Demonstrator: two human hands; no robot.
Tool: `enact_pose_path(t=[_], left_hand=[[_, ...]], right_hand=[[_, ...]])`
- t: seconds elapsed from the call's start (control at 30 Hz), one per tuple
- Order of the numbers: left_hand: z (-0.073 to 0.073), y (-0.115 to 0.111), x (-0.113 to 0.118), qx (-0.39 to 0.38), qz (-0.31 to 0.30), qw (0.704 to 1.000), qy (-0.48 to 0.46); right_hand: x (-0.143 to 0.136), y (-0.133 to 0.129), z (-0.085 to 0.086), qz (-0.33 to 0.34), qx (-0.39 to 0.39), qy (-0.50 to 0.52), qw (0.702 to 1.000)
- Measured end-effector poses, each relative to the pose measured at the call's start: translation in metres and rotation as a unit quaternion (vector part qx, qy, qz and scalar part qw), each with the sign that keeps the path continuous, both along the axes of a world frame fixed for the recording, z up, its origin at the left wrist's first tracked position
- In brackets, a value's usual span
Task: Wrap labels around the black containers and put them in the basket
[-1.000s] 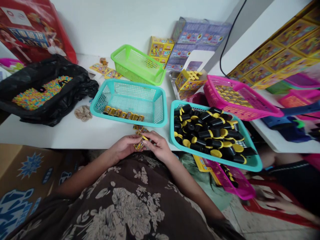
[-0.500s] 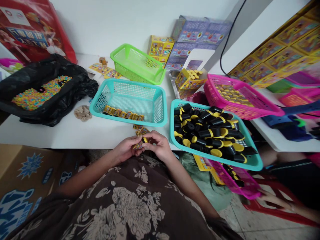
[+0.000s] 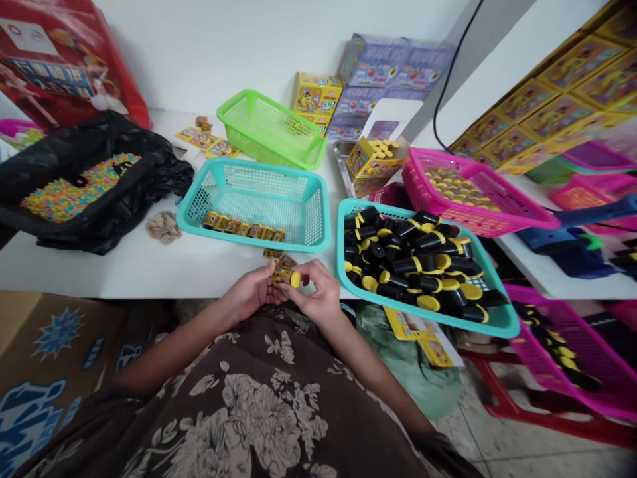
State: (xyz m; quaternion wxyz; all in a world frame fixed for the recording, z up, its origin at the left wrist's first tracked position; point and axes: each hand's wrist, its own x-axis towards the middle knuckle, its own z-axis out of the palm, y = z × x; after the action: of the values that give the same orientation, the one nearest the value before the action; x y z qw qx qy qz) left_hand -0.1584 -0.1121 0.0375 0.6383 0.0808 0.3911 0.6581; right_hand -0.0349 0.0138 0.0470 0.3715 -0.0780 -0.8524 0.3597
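Note:
Between my hands, at the table's front edge, is a small bottle [image 3: 284, 275] with a printed yellow label and a round yellow cap pointing right. My left hand [image 3: 251, 293] is closed on its labelled end. My right hand [image 3: 319, 291] curls around the cap end, thumb below it. Just beyond lie small printed labels [image 3: 273, 253]. A turquoise basket [image 3: 253, 163] ahead holds a row of labelled bottles [image 3: 243, 228] along its near side. To the right, another turquoise basket [image 3: 343, 260] is heaped with black, yellow-capped bottles [image 3: 411, 265].
A black plastic bag [image 3: 164, 174] with colourful beads lies left, near a crumpled beige cloth [image 3: 163, 227]. Behind are a green basket [image 3: 271, 154], yellow boxes [image 3: 317, 93] and a pink basket [image 3: 478, 219]. Another pink basket [image 3: 552, 392] with bottles sits low right.
The bottle has turned so its yellow cap faces right and its label shows more. At the lower right, the pink basket has moved right, and the other person's hand is out of sight.

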Motion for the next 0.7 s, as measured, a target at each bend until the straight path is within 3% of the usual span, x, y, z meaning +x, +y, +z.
enact_pose_path(t=[0.07, 0.17, 0.37, 0.57, 0.7], left_hand=[[0.001, 0.002, 0.0, -0.003, 0.006, 1.0, -0.018], [0.007, 0.005, 0.002, 0.017, 0.063, 0.997, -0.035], [0.019, 0.009, 0.001, 0.016, 0.092, 0.995, -0.04], [0.015, 0.013, 0.001, 0.017, 0.128, 0.99, -0.063], [0.014, 0.013, 0.003, 0.02, 0.129, 0.99, -0.05]], right_hand=[[0.001, -0.002, -0.002, -0.038, 0.091, 0.024, 0.995], [0.002, -0.005, -0.002, -0.032, 0.175, 0.04, 0.983], [0.003, -0.006, 0.001, -0.021, 0.094, 0.025, 0.995], [-0.002, -0.005, -0.004, -0.035, 0.179, 0.029, 0.983], [-0.004, -0.006, -0.008, -0.026, 0.11, 0.023, 0.993]])
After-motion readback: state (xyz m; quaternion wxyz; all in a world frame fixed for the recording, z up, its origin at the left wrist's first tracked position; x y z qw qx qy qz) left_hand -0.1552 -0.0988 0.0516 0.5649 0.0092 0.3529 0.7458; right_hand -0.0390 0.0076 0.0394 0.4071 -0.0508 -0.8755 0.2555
